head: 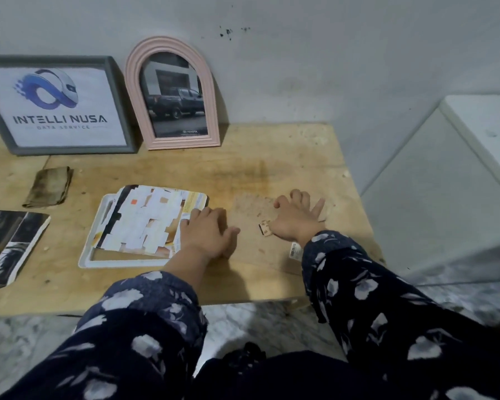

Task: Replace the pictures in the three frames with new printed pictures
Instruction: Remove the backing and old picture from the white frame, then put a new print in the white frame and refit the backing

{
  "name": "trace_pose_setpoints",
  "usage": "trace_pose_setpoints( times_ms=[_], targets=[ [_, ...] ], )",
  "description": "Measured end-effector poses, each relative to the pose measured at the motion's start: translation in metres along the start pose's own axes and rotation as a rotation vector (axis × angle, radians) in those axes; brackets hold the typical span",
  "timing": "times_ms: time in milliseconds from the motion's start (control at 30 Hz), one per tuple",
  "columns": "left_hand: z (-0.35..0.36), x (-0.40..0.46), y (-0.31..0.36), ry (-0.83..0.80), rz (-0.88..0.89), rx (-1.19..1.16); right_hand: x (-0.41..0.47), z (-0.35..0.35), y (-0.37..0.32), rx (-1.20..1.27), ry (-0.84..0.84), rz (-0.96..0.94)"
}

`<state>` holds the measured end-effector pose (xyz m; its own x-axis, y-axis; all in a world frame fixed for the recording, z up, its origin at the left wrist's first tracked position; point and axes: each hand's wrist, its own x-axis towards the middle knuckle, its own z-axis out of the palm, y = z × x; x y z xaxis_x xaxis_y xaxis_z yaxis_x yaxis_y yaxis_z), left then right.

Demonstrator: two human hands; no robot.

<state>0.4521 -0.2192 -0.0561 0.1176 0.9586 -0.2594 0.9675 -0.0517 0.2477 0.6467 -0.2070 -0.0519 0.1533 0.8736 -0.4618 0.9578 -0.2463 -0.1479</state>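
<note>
A white rectangular frame (122, 262) lies flat on the wooden table (272, 157), with a pale orange-and-white picture (147, 217) lying askew on top of it. My left hand (207, 235) rests flat on the picture's right edge, fingers straight. My right hand (296, 217) presses with spread fingers on a brown backing board (251, 209) that lies just right of the frame; the board carries a small stand tab (264, 228) and a barcode sticker (295, 251). A grey frame (119, 105) with a logo print and a pink arched frame (172, 41) with a truck picture lean against the wall.
A stack of dark printed pictures (9, 246) lies at the table's left edge. A folded dirty cloth (49, 187) sits behind it. The table ends at the right above a pale tiled floor (433, 183). A white ledge (488, 116) stands far right.
</note>
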Motion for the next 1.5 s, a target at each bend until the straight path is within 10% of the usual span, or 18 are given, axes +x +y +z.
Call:
trace_pose_setpoints(
  times_ms=[233,467,867,1100,1500],
  targets=[
    [-0.038,-0.004,-0.088,0.219,-0.317,-0.040,0.003,0.015,-0.094,0.146,0.101,-0.218],
    [-0.051,0.000,-0.151,0.118,-0.506,-0.073,0.007,0.035,-0.142,0.434,0.028,-0.026],
    [-0.055,0.007,-0.196,0.011,-0.347,-0.141,-0.010,0.063,-0.186,0.743,0.362,0.059],
    [-0.058,0.007,-0.197,0.127,-0.376,-0.458,-0.019,0.050,-0.199,1.256,0.347,0.153],
    [-0.111,-0.023,-0.250,0.426,-0.457,-0.923,-0.016,0.015,-0.277,1.231,0.240,-0.020]
  ],
)
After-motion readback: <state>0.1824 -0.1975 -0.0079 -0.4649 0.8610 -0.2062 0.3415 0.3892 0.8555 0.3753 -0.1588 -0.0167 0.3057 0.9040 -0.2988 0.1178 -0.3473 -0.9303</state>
